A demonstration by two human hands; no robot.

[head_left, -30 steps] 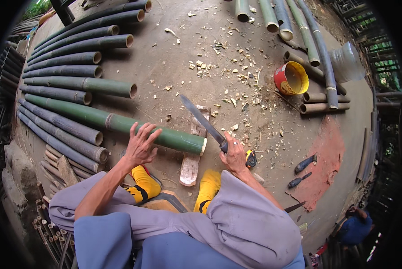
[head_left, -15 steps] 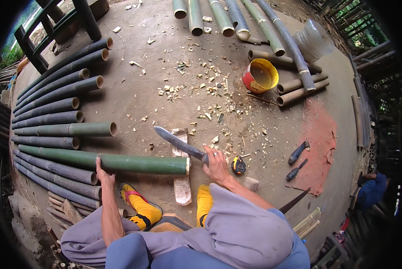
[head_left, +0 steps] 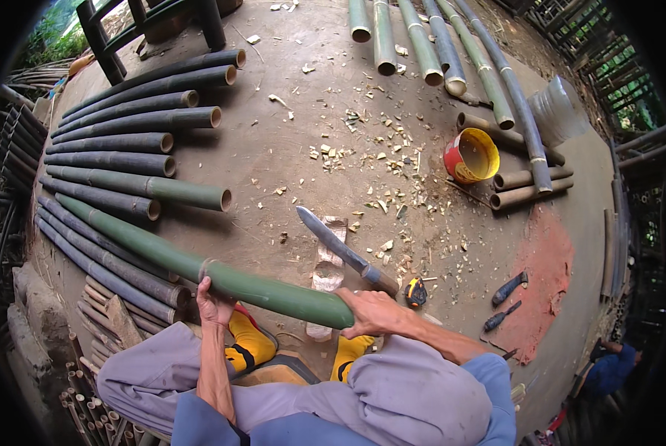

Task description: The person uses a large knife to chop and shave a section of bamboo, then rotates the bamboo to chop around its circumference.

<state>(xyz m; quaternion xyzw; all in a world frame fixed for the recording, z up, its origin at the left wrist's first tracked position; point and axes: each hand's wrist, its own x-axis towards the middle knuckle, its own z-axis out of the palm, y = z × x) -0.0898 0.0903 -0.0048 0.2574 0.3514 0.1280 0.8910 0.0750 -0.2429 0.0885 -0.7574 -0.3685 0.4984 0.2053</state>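
A thick green bamboo pole (head_left: 273, 293) slants across in front of me, its near right end above a notched wooden block (head_left: 327, 275). My left hand (head_left: 212, 303) is closed on the pole's underside near a joint ring, thumb up along the near side. My right hand (head_left: 376, 311) grips the right end of the pole, covering its cut face. Beyond that hand a machete (head_left: 338, 241) lies with its blade across the block and its wooden handle toward the right hand. A yellow and black tape measure (head_left: 416, 292) sits on the ground just right of the handle.
Dark bamboo poles (head_left: 136, 120) lie in a row at left. More poles (head_left: 422, 48) point toward me at the far side. A red and yellow bucket (head_left: 472, 156) stands at right, near short bamboo pieces (head_left: 532, 195). Two dark-handled tools (head_left: 502, 316) lie by a red mat (head_left: 544, 275). Wood chips (head_left: 385, 171) litter the ground.
My right hand has let go of the machete, now on the ground, and taken the pole's right end. That end has swung nearer to me and right. The view has shifted left.
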